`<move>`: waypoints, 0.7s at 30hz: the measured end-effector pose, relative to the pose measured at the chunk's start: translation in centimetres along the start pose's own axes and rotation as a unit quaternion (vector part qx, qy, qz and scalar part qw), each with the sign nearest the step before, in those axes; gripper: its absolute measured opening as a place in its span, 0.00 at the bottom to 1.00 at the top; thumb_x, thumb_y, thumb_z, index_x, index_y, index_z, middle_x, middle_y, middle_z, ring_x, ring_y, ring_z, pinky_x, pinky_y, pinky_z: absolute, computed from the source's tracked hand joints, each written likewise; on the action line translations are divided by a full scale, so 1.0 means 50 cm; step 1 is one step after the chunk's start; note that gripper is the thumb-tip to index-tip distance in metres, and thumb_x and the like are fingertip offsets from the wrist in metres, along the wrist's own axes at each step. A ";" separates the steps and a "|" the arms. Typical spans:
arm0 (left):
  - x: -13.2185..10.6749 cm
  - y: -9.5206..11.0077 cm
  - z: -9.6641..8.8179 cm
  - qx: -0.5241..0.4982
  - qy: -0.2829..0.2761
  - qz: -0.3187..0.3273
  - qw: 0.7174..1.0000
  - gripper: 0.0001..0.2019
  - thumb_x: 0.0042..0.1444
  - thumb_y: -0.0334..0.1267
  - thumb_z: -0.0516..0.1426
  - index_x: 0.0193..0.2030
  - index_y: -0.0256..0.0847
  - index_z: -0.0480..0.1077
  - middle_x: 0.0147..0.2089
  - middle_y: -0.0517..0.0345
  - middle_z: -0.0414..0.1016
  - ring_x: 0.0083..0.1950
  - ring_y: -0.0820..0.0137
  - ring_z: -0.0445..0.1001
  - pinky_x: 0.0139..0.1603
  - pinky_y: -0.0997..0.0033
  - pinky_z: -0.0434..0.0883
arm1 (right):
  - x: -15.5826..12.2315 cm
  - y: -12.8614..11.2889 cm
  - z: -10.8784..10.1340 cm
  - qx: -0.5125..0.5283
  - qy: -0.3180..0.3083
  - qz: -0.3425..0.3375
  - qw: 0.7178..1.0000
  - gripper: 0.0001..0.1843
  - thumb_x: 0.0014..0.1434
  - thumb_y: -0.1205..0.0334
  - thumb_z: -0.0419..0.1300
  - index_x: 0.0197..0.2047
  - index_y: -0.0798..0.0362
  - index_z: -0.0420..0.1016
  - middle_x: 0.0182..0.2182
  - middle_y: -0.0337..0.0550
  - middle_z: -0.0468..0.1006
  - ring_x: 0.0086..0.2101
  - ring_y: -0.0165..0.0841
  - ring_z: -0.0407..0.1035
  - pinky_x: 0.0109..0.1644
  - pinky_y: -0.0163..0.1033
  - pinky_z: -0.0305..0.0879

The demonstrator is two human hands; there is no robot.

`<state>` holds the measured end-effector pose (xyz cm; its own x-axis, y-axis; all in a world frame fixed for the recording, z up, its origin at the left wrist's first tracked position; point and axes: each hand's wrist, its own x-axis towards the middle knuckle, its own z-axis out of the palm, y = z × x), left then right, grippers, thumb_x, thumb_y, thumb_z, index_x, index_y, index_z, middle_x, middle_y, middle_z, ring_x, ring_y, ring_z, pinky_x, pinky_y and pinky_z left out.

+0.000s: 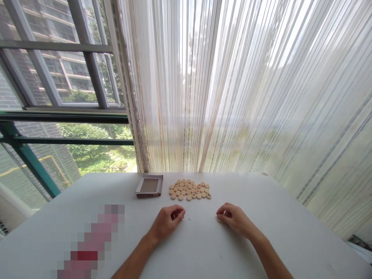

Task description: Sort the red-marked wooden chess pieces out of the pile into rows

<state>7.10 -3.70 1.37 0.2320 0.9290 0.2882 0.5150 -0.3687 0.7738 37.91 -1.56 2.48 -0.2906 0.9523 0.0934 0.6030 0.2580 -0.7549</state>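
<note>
Round wooden Chinese chess pieces (188,190) lie grouped in the middle of the table, most with plain faces up and several showing red or dark characters. My right hand (237,221) is closed, thumb and fingertips pinching a pale chess piece (219,219) at the tabletop, to the right of the group. Just in front of the group, my left hand (166,224) has its fingers curled and thumb tip pressed to the forefinger. Whatever may be between those fingers is hidden.
An open, shallow box (161,187) with a pale rim stands left of the pieces on the white table (200,252). A blurred pinkish strip (95,236) crosses the table at left. Sheer curtains (232,97) hang behind the far edge, beside a window.
</note>
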 end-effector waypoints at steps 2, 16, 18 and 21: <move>0.000 0.002 0.000 0.001 0.002 -0.002 1.000 0.17 0.61 0.48 0.52 0.36 0.39 0.75 0.29 0.57 0.77 0.29 0.71 0.70 0.30 0.75 0.65 | -0.001 0.001 -0.003 0.015 -0.007 0.003 1.000 0.11 0.56 0.53 0.59 0.34 0.49 0.79 0.33 0.41 0.76 0.29 0.32 0.68 0.33 0.35 0.65; 0.000 0.005 -0.002 -0.006 0.000 0.001 1.000 0.17 0.62 0.47 0.52 0.35 0.38 0.75 0.29 0.56 0.76 0.29 0.71 0.69 0.31 0.75 0.64 | -0.012 0.004 -0.013 0.010 -0.033 0.000 0.999 0.11 0.50 0.55 0.65 0.37 0.49 0.80 0.34 0.42 0.75 0.30 0.33 0.68 0.35 0.36 0.67; 0.000 0.005 -0.002 -0.003 0.000 0.001 1.000 0.17 0.62 0.47 0.52 0.35 0.38 0.75 0.28 0.57 0.76 0.29 0.71 0.69 0.31 0.74 0.64 | -0.013 0.002 -0.013 0.004 -0.037 -0.007 0.999 0.11 0.53 0.55 0.62 0.37 0.49 0.81 0.34 0.42 0.75 0.30 0.33 0.68 0.36 0.37 0.67; 0.000 0.004 -0.002 -0.003 -0.003 0.000 1.000 0.17 0.62 0.48 0.52 0.35 0.38 0.75 0.28 0.57 0.76 0.29 0.71 0.69 0.31 0.74 0.64 | -0.015 -0.001 -0.014 0.001 -0.038 -0.010 0.999 0.11 0.54 0.54 0.61 0.37 0.49 0.81 0.35 0.42 0.75 0.30 0.33 0.68 0.36 0.37 0.67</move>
<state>7.12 -3.77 1.61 0.2371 0.9287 0.2852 0.5094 -0.3688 0.7775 38.62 -2.16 2.93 -0.3570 0.9322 0.0590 0.5949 0.2756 -0.7551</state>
